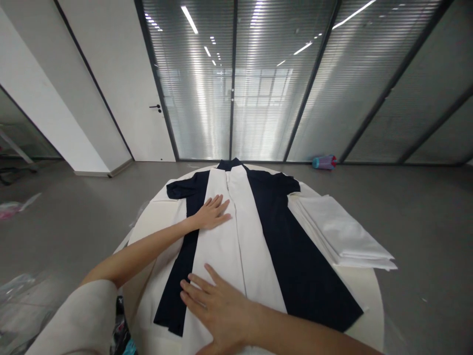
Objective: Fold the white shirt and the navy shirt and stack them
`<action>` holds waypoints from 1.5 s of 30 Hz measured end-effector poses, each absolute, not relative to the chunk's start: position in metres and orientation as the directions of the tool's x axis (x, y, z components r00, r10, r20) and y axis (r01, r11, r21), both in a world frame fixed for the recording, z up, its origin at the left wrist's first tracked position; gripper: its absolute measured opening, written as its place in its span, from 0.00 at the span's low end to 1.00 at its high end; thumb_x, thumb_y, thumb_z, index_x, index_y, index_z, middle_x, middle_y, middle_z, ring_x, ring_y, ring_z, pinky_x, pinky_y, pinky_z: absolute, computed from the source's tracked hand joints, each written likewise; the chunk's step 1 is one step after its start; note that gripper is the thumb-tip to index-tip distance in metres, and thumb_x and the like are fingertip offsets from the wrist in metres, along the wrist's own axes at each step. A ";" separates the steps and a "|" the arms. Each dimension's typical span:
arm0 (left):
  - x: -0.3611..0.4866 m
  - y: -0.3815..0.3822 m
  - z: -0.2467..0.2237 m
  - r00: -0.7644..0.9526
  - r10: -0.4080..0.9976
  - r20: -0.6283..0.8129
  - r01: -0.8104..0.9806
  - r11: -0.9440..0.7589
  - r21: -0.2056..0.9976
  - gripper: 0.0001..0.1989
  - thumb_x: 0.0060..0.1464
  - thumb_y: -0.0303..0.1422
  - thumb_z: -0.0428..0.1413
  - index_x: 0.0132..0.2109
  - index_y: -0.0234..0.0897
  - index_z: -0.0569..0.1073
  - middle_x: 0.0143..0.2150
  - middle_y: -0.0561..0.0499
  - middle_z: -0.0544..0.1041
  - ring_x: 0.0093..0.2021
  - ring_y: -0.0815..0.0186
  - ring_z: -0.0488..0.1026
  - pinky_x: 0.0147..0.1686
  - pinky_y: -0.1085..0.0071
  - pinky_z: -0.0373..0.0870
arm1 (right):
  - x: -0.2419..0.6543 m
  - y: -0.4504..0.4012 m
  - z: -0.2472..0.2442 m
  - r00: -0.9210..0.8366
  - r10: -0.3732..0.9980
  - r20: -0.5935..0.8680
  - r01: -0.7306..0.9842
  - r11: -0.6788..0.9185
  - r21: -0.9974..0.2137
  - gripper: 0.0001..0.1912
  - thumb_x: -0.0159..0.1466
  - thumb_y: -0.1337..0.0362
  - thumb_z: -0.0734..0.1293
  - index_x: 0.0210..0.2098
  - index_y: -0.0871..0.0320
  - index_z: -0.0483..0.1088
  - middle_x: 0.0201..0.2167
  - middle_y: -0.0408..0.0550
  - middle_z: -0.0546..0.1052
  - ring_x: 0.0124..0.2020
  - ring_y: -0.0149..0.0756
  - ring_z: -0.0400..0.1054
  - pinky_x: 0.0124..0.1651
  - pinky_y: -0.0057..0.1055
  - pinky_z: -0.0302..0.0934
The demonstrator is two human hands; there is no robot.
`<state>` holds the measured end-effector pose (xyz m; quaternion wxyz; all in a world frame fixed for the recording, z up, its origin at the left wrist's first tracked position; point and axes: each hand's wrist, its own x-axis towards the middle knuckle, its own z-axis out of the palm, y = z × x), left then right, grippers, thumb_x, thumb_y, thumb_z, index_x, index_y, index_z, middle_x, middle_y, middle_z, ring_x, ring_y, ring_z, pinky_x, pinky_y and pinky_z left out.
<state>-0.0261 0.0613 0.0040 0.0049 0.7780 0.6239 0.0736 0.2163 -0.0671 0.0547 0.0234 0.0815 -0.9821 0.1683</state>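
A short-sleeved navy and white dress (254, 236) lies spread out, collar at the far end, with a wide white front panel and dark sides. On the upper part of the white panel rests my left hand (212, 213), flat with fingers spread. Nearer to me, my right hand (221, 310) is over the lower left of the panel, its fingers stretched apart and holding nothing. My right forearm crosses the lower part of the garment and hides some of it. Beneath the garment is a round white table (364, 291).
Folded white cloth (340, 229) sits at the table's right, overhanging its edge. More white fabric (162, 214) lies at the left. On the floor are a blue and red bundle (324, 162) by the glass wall and clear plastic (16, 288) at the left.
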 end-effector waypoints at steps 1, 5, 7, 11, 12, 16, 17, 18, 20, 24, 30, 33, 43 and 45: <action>-0.030 0.077 0.007 0.174 0.976 0.130 0.977 -0.188 0.103 0.37 0.67 0.55 0.38 0.74 0.38 0.50 0.75 0.38 0.47 0.74 0.48 0.42 0.69 0.49 0.48 | 0.216 -0.066 0.052 -0.984 -0.156 0.081 -0.173 0.937 -0.303 0.43 0.71 0.43 0.56 0.72 0.70 0.46 0.73 0.60 0.49 0.74 0.45 0.36 0.73 0.51 0.24; -0.056 0.153 0.027 -0.021 0.980 0.200 0.991 -0.006 0.130 0.36 0.67 0.53 0.41 0.73 0.37 0.52 0.75 0.39 0.49 0.75 0.50 0.42 0.70 0.51 0.47 | 0.213 -0.064 0.037 -0.978 -0.163 0.133 -0.187 0.963 -0.195 0.34 0.74 0.53 0.55 0.71 0.69 0.48 0.73 0.59 0.51 0.74 0.45 0.39 0.73 0.53 0.30; -0.070 0.186 0.035 -0.135 0.975 0.178 0.982 0.107 0.158 0.36 0.67 0.52 0.39 0.73 0.33 0.52 0.75 0.37 0.49 0.74 0.50 0.43 0.70 0.53 0.47 | 0.210 -0.063 0.027 -0.970 -0.168 0.175 -0.196 0.968 -0.157 0.30 0.74 0.58 0.55 0.70 0.68 0.51 0.71 0.59 0.54 0.73 0.46 0.43 0.72 0.54 0.36; -0.088 0.222 0.032 -0.218 0.971 0.098 0.964 0.198 0.178 0.36 0.68 0.52 0.35 0.73 0.34 0.51 0.74 0.36 0.49 0.74 0.50 0.45 0.68 0.51 0.49 | 0.202 -0.063 0.006 -0.949 -0.180 0.258 -0.215 0.970 -0.115 0.28 0.74 0.56 0.55 0.67 0.68 0.58 0.68 0.60 0.62 0.69 0.48 0.52 0.67 0.56 0.48; -0.089 0.225 0.028 -0.220 0.972 0.079 0.963 0.204 0.178 0.36 0.67 0.52 0.34 0.73 0.36 0.51 0.74 0.36 0.49 0.74 0.49 0.45 0.68 0.49 0.48 | 0.200 -0.063 0.002 -0.944 -0.186 0.274 -0.221 0.970 -0.104 0.28 0.74 0.55 0.55 0.66 0.68 0.58 0.68 0.61 0.62 0.68 0.49 0.53 0.66 0.57 0.50; -0.089 0.227 0.013 -0.224 0.974 0.027 0.962 0.216 0.167 0.37 0.66 0.54 0.36 0.73 0.36 0.51 0.74 0.33 0.47 0.74 0.46 0.43 0.67 0.42 0.45 | 0.196 -0.063 -0.011 -0.926 -0.189 0.327 -0.224 0.972 -0.071 0.27 0.74 0.53 0.55 0.64 0.66 0.61 0.67 0.58 0.64 0.67 0.48 0.57 0.64 0.57 0.52; -0.089 0.228 0.013 -0.224 0.974 0.022 0.962 0.217 0.165 0.38 0.66 0.54 0.38 0.73 0.35 0.52 0.74 0.32 0.47 0.74 0.45 0.43 0.67 0.41 0.45 | 0.197 -0.062 -0.012 -0.923 -0.185 0.339 -0.220 0.973 -0.069 0.27 0.74 0.53 0.56 0.64 0.65 0.62 0.67 0.58 0.64 0.67 0.48 0.57 0.65 0.56 0.52; -0.088 0.228 0.014 -0.223 0.975 0.021 0.963 0.217 0.162 0.37 0.66 0.54 0.40 0.72 0.34 0.54 0.74 0.31 0.48 0.74 0.44 0.44 0.67 0.40 0.45 | 0.197 -0.062 -0.012 -0.920 -0.181 0.348 -0.217 0.974 -0.067 0.27 0.74 0.53 0.56 0.64 0.64 0.62 0.67 0.57 0.64 0.67 0.48 0.57 0.65 0.56 0.51; -0.084 0.229 0.020 -0.223 0.974 0.044 0.964 0.214 0.157 0.37 0.66 0.54 0.41 0.71 0.33 0.57 0.73 0.30 0.50 0.73 0.41 0.45 0.66 0.39 0.45 | 0.199 -0.062 -0.012 -0.920 -0.180 0.349 -0.214 0.975 -0.061 0.28 0.74 0.52 0.55 0.65 0.64 0.62 0.68 0.57 0.63 0.67 0.48 0.56 0.66 0.56 0.50; -0.054 0.229 0.029 -0.216 0.963 0.161 0.968 0.190 0.162 0.36 0.68 0.53 0.36 0.71 0.32 0.57 0.74 0.33 0.50 0.73 0.42 0.44 0.68 0.42 0.39 | 0.199 -0.062 -0.007 -0.929 -0.190 0.318 -0.213 0.976 -0.039 0.27 0.75 0.55 0.52 0.65 0.66 0.60 0.68 0.58 0.62 0.69 0.48 0.54 0.66 0.56 0.48; 0.003 0.223 0.011 -0.122 0.977 0.173 0.979 0.090 0.181 0.39 0.63 0.59 0.36 0.73 0.42 0.54 0.74 0.38 0.50 0.74 0.42 0.41 0.67 0.36 0.37 | 0.194 -0.062 -0.006 -0.936 -0.188 0.297 -0.207 0.978 -0.032 0.26 0.75 0.53 0.54 0.64 0.63 0.62 0.67 0.55 0.64 0.67 0.47 0.55 0.64 0.54 0.53; 0.010 0.225 0.008 -0.047 0.995 0.091 0.985 0.031 0.170 0.41 0.62 0.61 0.35 0.72 0.42 0.55 0.75 0.39 0.49 0.74 0.46 0.42 0.67 0.37 0.36 | 0.193 -0.061 -0.006 -0.933 -0.191 0.306 -0.212 0.977 -0.037 0.26 0.75 0.52 0.54 0.63 0.62 0.63 0.67 0.56 0.64 0.67 0.47 0.56 0.64 0.54 0.53; 0.015 0.261 0.023 0.006 0.983 0.184 0.991 -0.031 0.130 0.37 0.65 0.56 0.38 0.72 0.43 0.55 0.75 0.43 0.50 0.75 0.47 0.41 0.68 0.39 0.33 | 0.197 -0.069 -0.026 -0.911 -0.098 0.400 -0.163 0.978 -0.130 0.24 0.74 0.52 0.56 0.62 0.58 0.64 0.66 0.50 0.66 0.70 0.43 0.53 0.71 0.53 0.45; 0.014 0.267 0.022 0.015 0.993 0.115 0.989 -0.031 0.145 0.36 0.65 0.56 0.37 0.72 0.43 0.55 0.75 0.45 0.50 0.74 0.49 0.42 0.69 0.40 0.35 | 0.198 -0.071 -0.025 -0.920 -0.066 0.387 -0.135 0.979 -0.153 0.21 0.75 0.53 0.55 0.60 0.56 0.67 0.65 0.47 0.68 0.70 0.40 0.52 0.72 0.52 0.41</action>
